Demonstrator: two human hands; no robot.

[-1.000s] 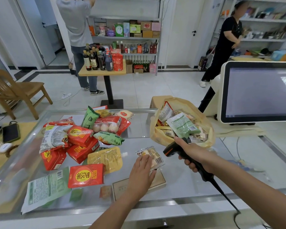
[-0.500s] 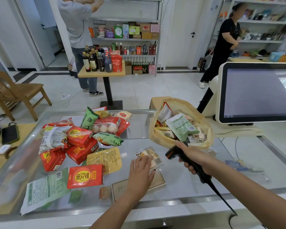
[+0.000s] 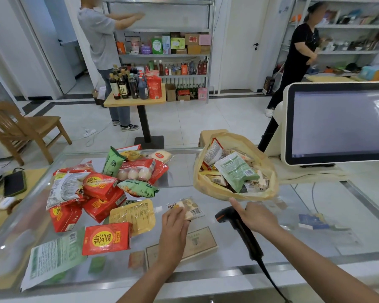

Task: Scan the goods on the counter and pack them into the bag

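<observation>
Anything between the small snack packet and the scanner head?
No: the head view shows only bare glass countertop between the small clear-wrapped snack packet and the black handheld scanner.

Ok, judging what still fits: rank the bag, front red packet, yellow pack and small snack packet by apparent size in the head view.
1. bag
2. front red packet and yellow pack: alike, red one nearer the camera
3. small snack packet, in the left hand
</observation>
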